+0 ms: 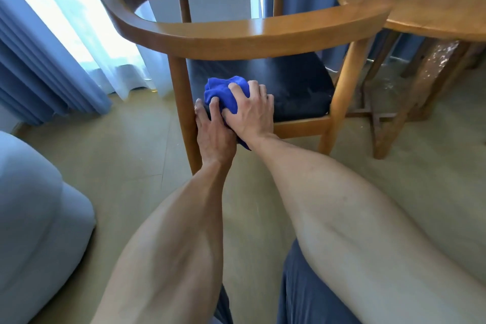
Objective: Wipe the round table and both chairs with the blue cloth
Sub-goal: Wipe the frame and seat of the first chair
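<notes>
Room: pale floor [126, 144], blue curtains [34, 66] and bright sheer drapes at the window, a grey cushion [34, 218] low on your left.
Head view, chair: a wooden armchair [236, 34] stands straight ahead of you, its curved arm rail near the camera and its dark seat [294, 87] below it.
Table: the round table [426, 8] sits to the right of the chair, its top blurred; the rail's end overlaps its edge in this view, so you cannot tell whether they touch.
Cloth: the blue cloth [223, 92] lies bunched on the near left corner of the seat, just beside the front leg.
Right hand: your right hand [252, 110] lies on top of the cloth, fingers spread and bent over the bundle, pressing it into the seat.
Left hand: your left hand [213, 129] is tucked against the right one; at least one finger curls onto the cloth and another lies along the leg.
Progress: you are judged to be on the seat of this chair. Nothing shows whether the table or the rail is already wiped.
Left to do: the second chair is out of view apart from a possible sliver at the top right corner, so count it as pending.
</notes>
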The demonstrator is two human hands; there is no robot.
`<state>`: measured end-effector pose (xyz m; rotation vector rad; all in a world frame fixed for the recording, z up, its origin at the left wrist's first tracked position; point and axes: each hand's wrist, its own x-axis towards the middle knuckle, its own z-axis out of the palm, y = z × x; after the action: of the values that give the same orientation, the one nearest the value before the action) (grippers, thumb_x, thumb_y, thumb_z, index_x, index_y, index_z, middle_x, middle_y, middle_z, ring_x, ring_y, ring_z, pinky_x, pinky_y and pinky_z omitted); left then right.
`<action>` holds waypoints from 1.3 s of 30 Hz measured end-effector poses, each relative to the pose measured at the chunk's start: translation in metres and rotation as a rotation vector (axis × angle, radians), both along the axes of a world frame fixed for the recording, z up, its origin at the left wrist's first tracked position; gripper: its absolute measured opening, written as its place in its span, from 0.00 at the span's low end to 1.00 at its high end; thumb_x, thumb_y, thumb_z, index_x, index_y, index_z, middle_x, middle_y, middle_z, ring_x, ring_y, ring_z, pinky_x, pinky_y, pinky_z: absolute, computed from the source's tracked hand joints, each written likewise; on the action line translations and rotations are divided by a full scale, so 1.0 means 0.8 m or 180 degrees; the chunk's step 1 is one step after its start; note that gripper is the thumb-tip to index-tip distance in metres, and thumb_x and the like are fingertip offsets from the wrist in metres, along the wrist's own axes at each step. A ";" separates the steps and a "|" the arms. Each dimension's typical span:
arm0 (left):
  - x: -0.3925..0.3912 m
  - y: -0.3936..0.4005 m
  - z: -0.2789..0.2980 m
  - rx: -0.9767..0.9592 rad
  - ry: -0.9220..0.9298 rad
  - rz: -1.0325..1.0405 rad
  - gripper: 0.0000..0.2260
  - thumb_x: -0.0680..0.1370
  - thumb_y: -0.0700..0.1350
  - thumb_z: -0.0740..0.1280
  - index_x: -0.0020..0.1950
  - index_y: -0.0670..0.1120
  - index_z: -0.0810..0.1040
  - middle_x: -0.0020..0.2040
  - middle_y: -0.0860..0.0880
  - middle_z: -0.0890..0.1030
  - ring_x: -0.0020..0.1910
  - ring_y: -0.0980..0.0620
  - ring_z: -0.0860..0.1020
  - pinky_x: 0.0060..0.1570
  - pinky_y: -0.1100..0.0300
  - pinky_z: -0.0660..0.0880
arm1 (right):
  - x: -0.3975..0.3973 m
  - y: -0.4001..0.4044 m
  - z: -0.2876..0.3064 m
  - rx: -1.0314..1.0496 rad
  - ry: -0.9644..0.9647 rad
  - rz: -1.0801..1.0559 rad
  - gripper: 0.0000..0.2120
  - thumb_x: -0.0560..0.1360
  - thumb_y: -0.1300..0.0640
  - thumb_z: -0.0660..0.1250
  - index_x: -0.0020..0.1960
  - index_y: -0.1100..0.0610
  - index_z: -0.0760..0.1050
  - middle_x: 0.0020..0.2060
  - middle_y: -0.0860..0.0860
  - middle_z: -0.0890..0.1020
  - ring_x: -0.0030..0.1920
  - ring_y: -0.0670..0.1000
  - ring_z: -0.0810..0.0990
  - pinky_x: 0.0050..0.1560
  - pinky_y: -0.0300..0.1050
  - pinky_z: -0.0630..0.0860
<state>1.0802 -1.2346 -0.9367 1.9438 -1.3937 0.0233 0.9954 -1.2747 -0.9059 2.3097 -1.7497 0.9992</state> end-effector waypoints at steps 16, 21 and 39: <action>0.016 0.035 0.024 -0.0162 0.1087 0.1843 0.08 0.75 0.49 0.62 0.50 0.49 0.66 0.47 0.48 0.74 0.49 0.45 0.75 0.52 0.47 0.74 | -0.121 -0.043 0.048 0.1246 0.0487 -0.1621 0.25 0.80 0.53 0.57 0.76 0.50 0.58 0.70 0.68 0.63 0.67 0.65 0.66 0.60 0.60 0.67; 0.077 0.009 0.044 -0.0596 0.0748 0.1199 0.18 0.77 0.57 0.50 0.55 0.49 0.73 0.51 0.46 0.79 0.48 0.45 0.77 0.50 0.51 0.73 | -0.127 -0.040 0.034 0.0858 0.0087 -0.1591 0.22 0.77 0.51 0.58 0.69 0.54 0.67 0.59 0.61 0.73 0.59 0.62 0.72 0.55 0.58 0.71; 0.096 0.046 -0.027 0.0765 0.1206 0.0910 0.19 0.74 0.41 0.59 0.66 0.49 0.71 0.50 0.44 0.82 0.47 0.43 0.77 0.45 0.56 0.68 | 0.020 -0.005 0.021 -0.0067 0.1098 0.0608 0.25 0.73 0.50 0.60 0.70 0.47 0.71 0.72 0.56 0.69 0.67 0.59 0.69 0.58 0.57 0.68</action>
<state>1.1573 -1.1976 -0.9586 2.1910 -0.8976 -0.3742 1.0118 -1.2789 -0.8892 2.4888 -1.4029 0.5868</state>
